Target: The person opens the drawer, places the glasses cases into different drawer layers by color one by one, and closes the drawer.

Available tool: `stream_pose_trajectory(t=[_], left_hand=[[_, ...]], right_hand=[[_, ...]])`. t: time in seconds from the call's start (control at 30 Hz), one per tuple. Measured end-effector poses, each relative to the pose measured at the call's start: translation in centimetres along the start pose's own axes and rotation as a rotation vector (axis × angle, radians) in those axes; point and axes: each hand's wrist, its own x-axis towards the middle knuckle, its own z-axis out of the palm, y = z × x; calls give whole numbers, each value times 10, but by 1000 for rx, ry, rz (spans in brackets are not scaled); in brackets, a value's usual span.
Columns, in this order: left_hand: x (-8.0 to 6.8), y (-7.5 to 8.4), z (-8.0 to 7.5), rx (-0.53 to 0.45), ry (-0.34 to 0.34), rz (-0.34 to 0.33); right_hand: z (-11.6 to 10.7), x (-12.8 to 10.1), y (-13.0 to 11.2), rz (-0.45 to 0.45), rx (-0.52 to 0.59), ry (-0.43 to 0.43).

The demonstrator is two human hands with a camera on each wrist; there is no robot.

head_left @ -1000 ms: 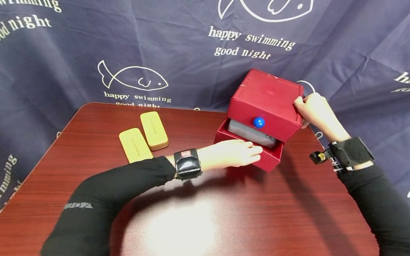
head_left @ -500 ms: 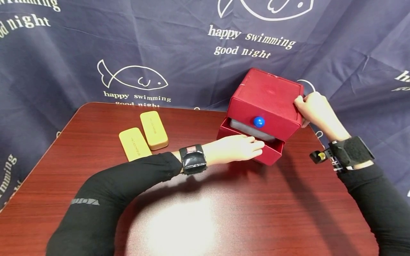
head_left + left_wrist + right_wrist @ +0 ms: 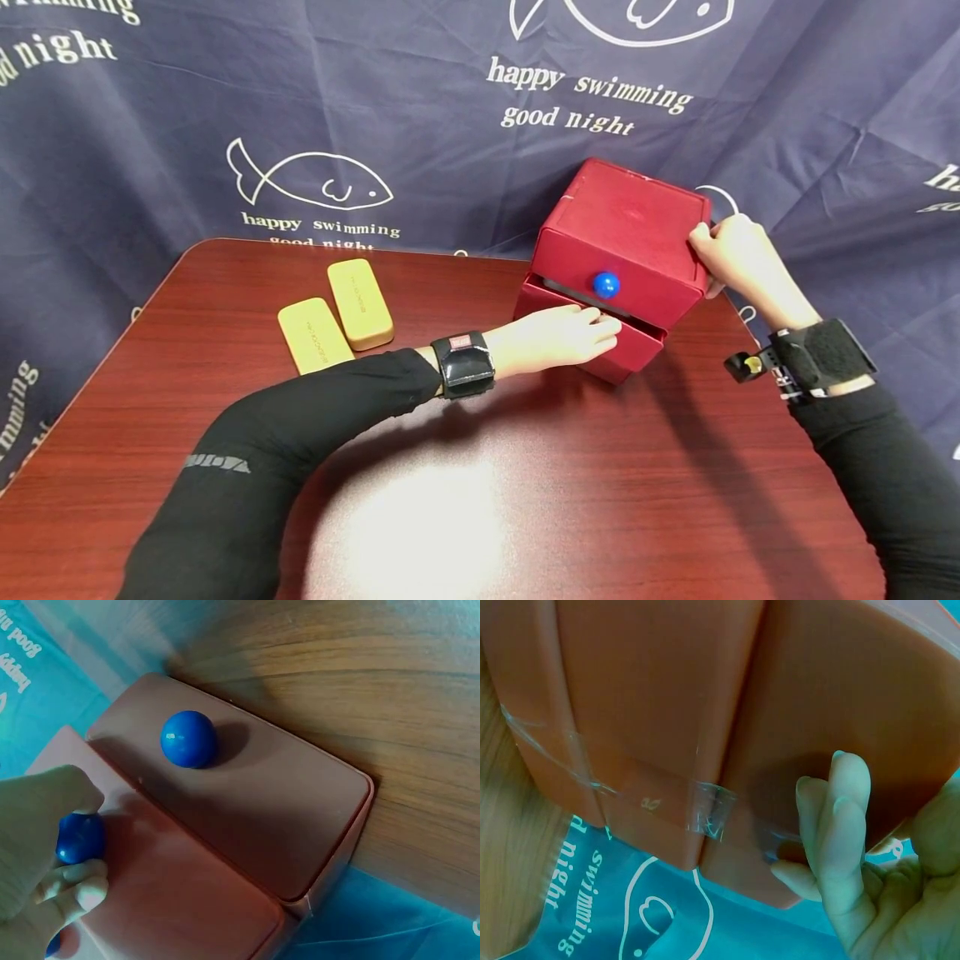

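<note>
A red drawer unit with blue ball knobs stands at the back right of the table. My left hand is at the front of its partly pulled-out middle drawer. In the left wrist view the thumb and fingers pinch that drawer's blue knob. Through the narrow gap above the drawer shows a strip of a grey case. My right hand grips the unit's upper right edge, thumb on top; the right wrist view has its fingers against the side wall.
Two yellow cases lie side by side at the table's back left. The lowest drawer has its own blue knob, seen in the left wrist view. A dark blue curtain hangs directly behind the wooden table.
The middle drawer has slid back into the unit, its gap narrowing and the grey case nearly hidden. My left hand moved slightly away from me with it; the right hand stayed in place.
</note>
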Motion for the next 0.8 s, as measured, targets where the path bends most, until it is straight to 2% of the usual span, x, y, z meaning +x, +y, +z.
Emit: stream_pose_trajectory(t=[0.23,0.5,0.8], left_hand=[[5,-2,6,5,38,-9],[8,-4,13,51,120,-19],[10,-6,19,67,166,-32]], right_hand=[[1,0,1,9,-9,-1],[1,0,3,4,-9,11],[0,1,2,4,-8,13]])
